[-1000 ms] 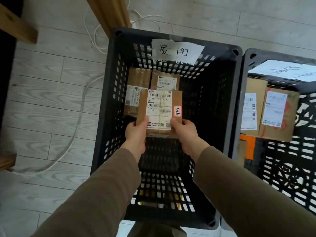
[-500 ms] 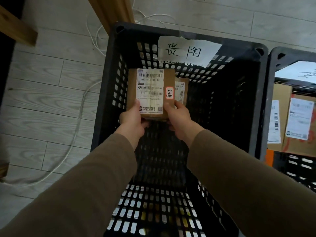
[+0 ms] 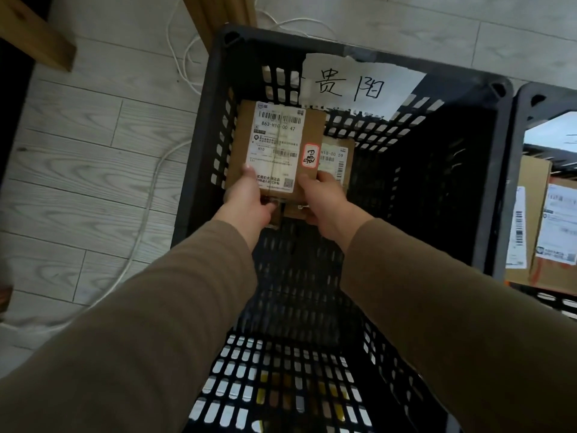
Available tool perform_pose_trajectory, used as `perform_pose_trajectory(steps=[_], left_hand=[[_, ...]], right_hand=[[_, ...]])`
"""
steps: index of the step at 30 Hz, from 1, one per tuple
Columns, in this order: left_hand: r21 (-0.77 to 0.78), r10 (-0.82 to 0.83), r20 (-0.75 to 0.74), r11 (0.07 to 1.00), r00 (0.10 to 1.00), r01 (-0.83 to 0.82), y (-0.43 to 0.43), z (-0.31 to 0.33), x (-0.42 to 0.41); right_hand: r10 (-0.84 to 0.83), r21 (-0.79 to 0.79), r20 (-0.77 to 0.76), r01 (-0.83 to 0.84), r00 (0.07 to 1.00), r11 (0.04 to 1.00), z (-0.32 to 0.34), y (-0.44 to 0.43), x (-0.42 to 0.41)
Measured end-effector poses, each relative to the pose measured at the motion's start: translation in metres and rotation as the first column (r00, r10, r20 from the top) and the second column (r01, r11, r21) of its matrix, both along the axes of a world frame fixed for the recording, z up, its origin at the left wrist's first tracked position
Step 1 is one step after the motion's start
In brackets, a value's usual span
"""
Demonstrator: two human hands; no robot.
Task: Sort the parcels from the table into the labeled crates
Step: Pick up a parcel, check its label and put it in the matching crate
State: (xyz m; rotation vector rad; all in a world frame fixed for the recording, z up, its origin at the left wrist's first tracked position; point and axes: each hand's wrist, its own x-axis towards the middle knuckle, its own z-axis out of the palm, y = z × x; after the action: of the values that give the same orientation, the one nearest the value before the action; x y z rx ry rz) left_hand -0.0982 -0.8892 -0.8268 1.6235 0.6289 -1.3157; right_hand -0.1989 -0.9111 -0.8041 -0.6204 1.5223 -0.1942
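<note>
Both hands are inside the black crate (image 3: 215,126), and they hold one cardboard parcel (image 3: 274,148) between them. My left hand (image 3: 249,200) has its thumb on the lower part of the white shipping label, with the fingers closed under the near edge. My right hand (image 3: 324,198) grips the near right corner in the same way, thumb on top just below the small red-framed sticker (image 3: 311,155).

Compared with one second ago, the parcel has moved away from the middle of the crate towards the far left corner, and it now sits lower and closer to the far wall, under the handwritten paper label (image 3: 352,85). It covers most of the boxes that were visible there before; only one other parcel (image 3: 335,160) still shows, just beside it on the right.

I judge that the parcel is being laid on top of the stack and is nearly at rest, but I cannot tell if it already touches the box below. Once it does, the hands can let go and come out. A second crate (image 3: 518,182) on the right already holds parcels.
</note>
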Motion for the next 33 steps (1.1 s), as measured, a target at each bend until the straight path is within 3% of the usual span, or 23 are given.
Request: perform_pose_trajectory(steps=[7,18,24,33], left_hand=[[-0.041,-0.02,-0.038,0.999,0.999,0.019,0.001,0.014,0.0],[0.019,-0.046,-0.044,0.999,0.998,0.047,0.015,0.036,-0.015],[0.025,-0.149,-0.091,0.988,0.985,0.152,0.018,0.106,-0.027],[-0.045,-0.394,0.177,0.912,0.902,0.407,0.046,0.234,-0.047]], right_hand=[[0.005,0.032,-0.021,-0.004,1.0,0.999,0.008,-0.001,-0.004],[-0.033,0.029,-0.056,0.034,0.998,0.999,0.027,0.008,-0.014],[-0.066,0.018,-0.075,0.068,0.995,0.998,0.089,0.006,-0.029],[0.042,-0.054,-0.145,-0.05,0.989,0.997,0.226,0.024,-0.051]])
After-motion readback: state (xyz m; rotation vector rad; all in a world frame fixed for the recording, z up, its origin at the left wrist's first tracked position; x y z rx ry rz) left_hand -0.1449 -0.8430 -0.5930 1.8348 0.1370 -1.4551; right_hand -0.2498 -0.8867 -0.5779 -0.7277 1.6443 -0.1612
